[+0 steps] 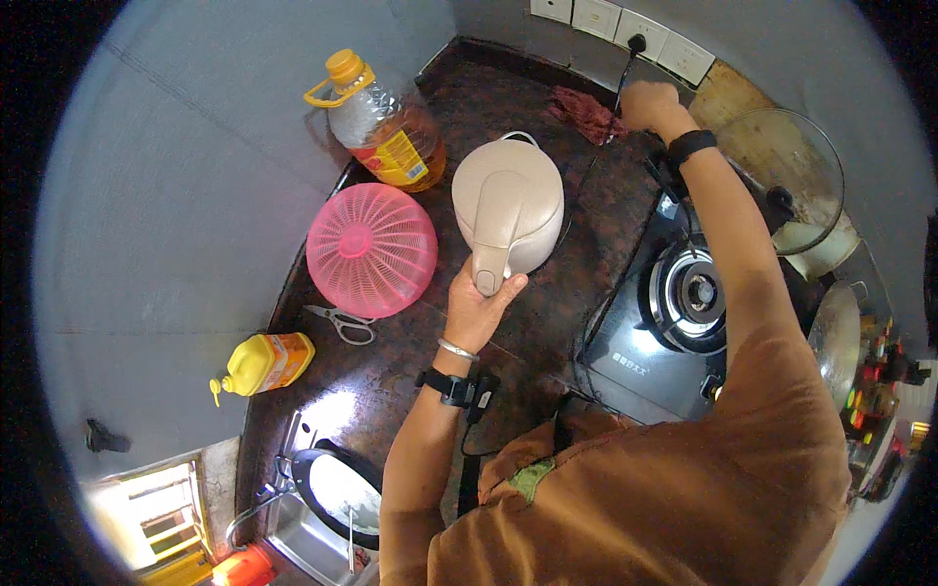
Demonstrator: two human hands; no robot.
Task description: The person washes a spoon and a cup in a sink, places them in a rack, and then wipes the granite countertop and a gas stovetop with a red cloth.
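Observation:
A cream electric kettle (513,198) with its lid down stands on the dark speckled countertop (535,337). My left hand (476,300) is closed around its handle. My right hand (648,106) is held out at the back, at the black power cord (626,73), just below the plug (637,43) seated in the wall socket. The fingers are bent, and whether they grip the cord cannot be told. A dark red cloth (582,113) lies on the counter beside that hand.
A pink plastic basket (372,249), an oil bottle (388,132), scissors (352,324) and a yellow pump bottle (271,362) stand or lie left. The gas stove (659,351) and a glass lid (799,161) are right. A wok (337,491) rests over the sink (300,527).

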